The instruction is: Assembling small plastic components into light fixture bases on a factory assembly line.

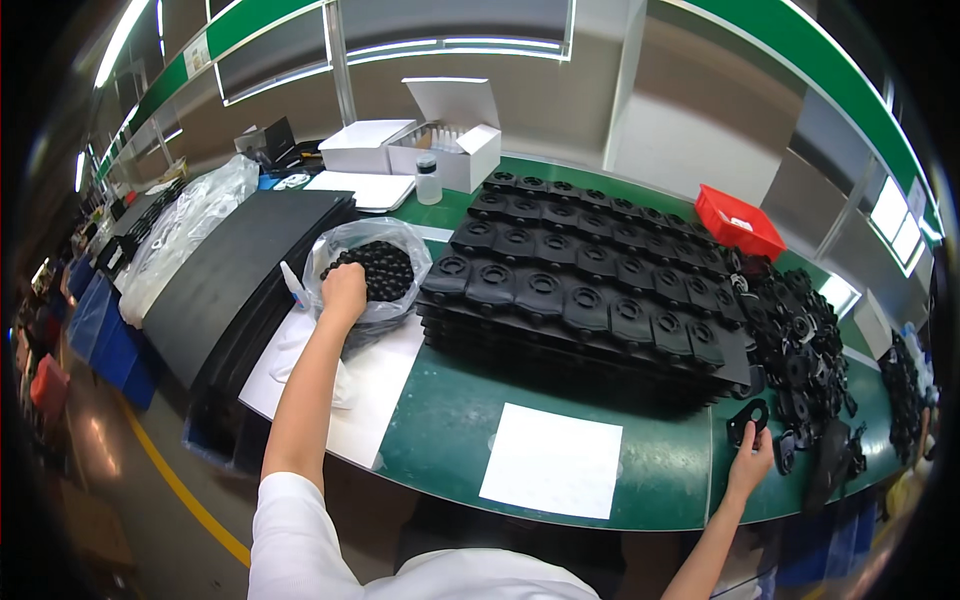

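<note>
My left hand (345, 291) reaches into an open clear plastic bag (412, 243) filled with small round black parts (388, 270). Its fingers curl down among them, and whatever they pinch is hidden. Out to the right, my right hand (752, 462) grips a black plastic part (748, 424), flat and rounded with a hole in it. That part is held over the table, beside a heap of similar black parts (795, 340). Between my hands stands a tall stack of black trays (560, 350), its top one carrying rows of black pieces with ring shapes (588, 298).
A white sheet (553, 460) lies on the green table (440, 410) near its front edge. Behind are a red bin (740, 222), an open white box (478, 150) and a clear bottle (428, 182). Black sheets (240, 265) are stacked left of the bag.
</note>
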`<action>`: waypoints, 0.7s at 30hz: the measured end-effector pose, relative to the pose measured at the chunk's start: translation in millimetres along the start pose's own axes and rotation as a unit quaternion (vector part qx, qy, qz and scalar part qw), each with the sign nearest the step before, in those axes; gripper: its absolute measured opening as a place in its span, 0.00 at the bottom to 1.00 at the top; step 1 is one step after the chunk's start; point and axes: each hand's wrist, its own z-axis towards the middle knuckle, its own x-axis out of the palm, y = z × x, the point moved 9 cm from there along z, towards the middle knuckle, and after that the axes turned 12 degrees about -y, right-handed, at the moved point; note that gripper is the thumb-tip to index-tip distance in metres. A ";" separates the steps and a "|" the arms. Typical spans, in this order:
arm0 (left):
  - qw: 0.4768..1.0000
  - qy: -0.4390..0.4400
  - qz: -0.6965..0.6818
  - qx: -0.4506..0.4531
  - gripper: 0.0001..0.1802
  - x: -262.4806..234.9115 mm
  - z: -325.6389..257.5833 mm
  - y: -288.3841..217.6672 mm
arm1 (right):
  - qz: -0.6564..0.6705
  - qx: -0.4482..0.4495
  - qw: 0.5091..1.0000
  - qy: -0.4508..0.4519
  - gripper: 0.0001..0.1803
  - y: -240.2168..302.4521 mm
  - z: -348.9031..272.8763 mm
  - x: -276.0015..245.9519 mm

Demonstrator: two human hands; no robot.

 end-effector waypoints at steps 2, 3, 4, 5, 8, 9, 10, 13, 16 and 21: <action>0.999 0.033 0.020 -0.028 0.08 -1.3 -0.4 1.2 | 0.003 0.018 1.000 0.013 0.12 -2.3 -0.6 2.5; 0.997 0.065 0.009 -0.030 0.09 16.8 5.2 10.5 | 0.002 0.018 1.000 0.013 0.12 -3.0 0.2 1.6; 0.995 0.095 0.001 -0.036 0.09 31.4 10.3 28.2 | 0.001 0.012 1.000 0.018 0.12 -1.3 0.1 3.7; 0.990 0.136 -0.027 -0.029 0.11 37.9 13.0 27.9 | -0.004 0.008 1.000 0.021 0.13 -1.7 0.1 3.4; 0.985 0.165 -0.043 -0.032 0.13 40.2 12.9 25.9 | 0.006 0.017 1.000 0.026 0.12 -7.2 0.6 1.9; 0.985 0.162 -0.031 -0.042 0.13 41.3 12.6 27.7 | 0.005 0.018 0.999 0.026 0.12 -8.1 0.5 2.5; 0.985 0.164 -0.032 -0.039 0.13 39.4 10.2 23.0 | 0.008 0.019 0.999 0.027 0.12 -9.8 0.8 2.4; 0.991 0.116 0.066 -0.027 0.18 0.9 -0.4 7.5 | 0.026 0.026 0.999 0.003 0.10 -6.3 1.6 -2.9; 0.996 -0.080 0.010 -0.049 0.14 -55.9 -6.4 2.9 | 0.131 0.039 0.990 -0.048 0.08 2.4 2.8 -8.5; 0.838 -0.153 -0.523 -0.025 0.08 -120.6 -44.4 -83.5 | 0.189 0.035 0.976 -0.103 0.06 19.2 -16.8 -19.5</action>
